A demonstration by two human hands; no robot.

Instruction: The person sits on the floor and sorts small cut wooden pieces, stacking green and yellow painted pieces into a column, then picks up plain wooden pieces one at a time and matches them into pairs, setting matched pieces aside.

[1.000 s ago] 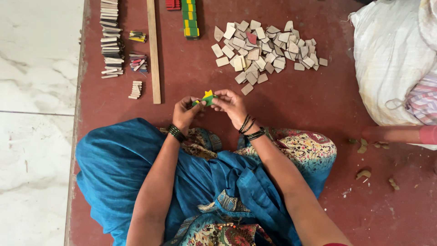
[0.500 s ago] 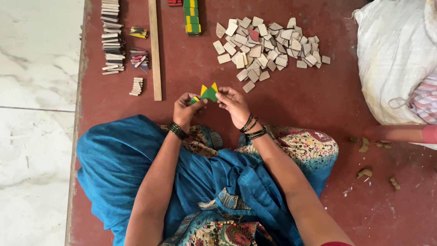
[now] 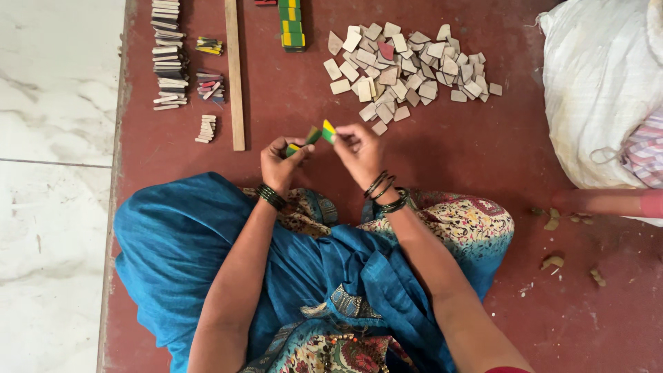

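I sit on a dark red floor with blue cloth over my lap. My left hand (image 3: 282, 163) pinches one end of a small green and yellow wooden piece (image 3: 293, 148). My right hand (image 3: 358, 148) grips other green and yellow pieces (image 3: 323, 131) at their upper end. Both hands meet in front of my knees, a little short of a heap of plain pale wooden tiles (image 3: 404, 65).
A long wooden stick (image 3: 234, 72) lies upright on the left. Stacks of thin tiles (image 3: 168, 55), small coloured bundles (image 3: 208, 86) and a green-yellow row (image 3: 291, 24) lie beyond. A white sack (image 3: 599, 90) stands right. White marble floor (image 3: 59, 173) borders the left. Scraps (image 3: 552, 261) lie right.
My hands have shifted slightly left and apart, and the green and yellow pieces now spread out in a slanted line between my fingers.
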